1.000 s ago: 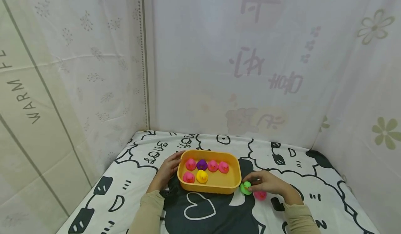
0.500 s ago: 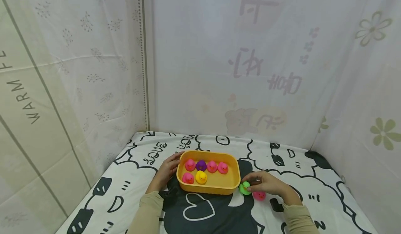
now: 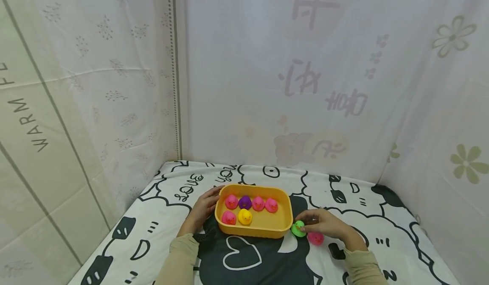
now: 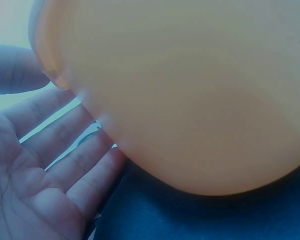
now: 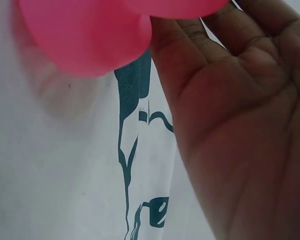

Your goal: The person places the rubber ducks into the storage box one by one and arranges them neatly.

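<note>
An orange-yellow plastic tub [image 3: 263,232] holds several small rubber ducks, among them a purple duck [image 3: 245,202] and a yellow duck [image 3: 245,217]. At the tub's left end, my left hand [image 3: 203,208] rests its fingers on the outer wall. The left wrist view shows those fingers [image 4: 65,135] straight, their tips against the tub [image 4: 200,115]. Beside the tub's front right corner, my right hand [image 3: 324,223] pinches a green rubber duck [image 3: 298,229]. A pink duck [image 3: 316,238] lies under that hand; it fills the top of the right wrist view, where the green duck is hidden.
Under everything lies a white cloth [image 3: 153,234] with black cartoon prints. Patterned curtains [image 3: 244,73] hang behind the surface and along both sides. In the tub, more pink ducks [image 3: 258,204] sit in the back row and at the front left.
Both hands keep their places at the tub and the green duck. The whole head view has shifted slightly; no duck has visibly moved.
</note>
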A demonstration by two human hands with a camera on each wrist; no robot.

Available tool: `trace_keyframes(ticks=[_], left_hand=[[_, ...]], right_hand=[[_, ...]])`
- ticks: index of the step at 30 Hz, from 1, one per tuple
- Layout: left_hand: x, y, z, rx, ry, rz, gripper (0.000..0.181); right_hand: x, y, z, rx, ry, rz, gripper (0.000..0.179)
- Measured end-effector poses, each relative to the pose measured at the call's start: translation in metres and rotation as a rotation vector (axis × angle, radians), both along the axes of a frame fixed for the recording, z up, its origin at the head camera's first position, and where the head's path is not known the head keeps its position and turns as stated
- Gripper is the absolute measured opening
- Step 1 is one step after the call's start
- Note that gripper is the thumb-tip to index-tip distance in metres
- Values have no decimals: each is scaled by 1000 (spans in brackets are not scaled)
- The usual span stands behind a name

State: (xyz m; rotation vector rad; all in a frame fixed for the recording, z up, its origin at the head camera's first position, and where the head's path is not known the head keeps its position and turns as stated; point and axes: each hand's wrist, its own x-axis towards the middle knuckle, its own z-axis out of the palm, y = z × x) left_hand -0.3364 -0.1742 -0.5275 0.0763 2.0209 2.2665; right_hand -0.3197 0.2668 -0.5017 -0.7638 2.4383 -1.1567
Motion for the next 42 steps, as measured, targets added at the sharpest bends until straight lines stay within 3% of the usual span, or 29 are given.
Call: trace_keyframes(ticks=[21, 33, 42], left_hand=[[3, -3, -2, 10, 24, -24, 46], [2, 0, 0, 13, 24, -16, 46], [3, -1, -1, 6, 39, -24, 47]], right_hand=[[0, 0, -4, -60, 36, -13, 30], [-1, 3, 2, -93, 75, -39, 34], [-2, -1, 15, -70, 164, -78, 36]])
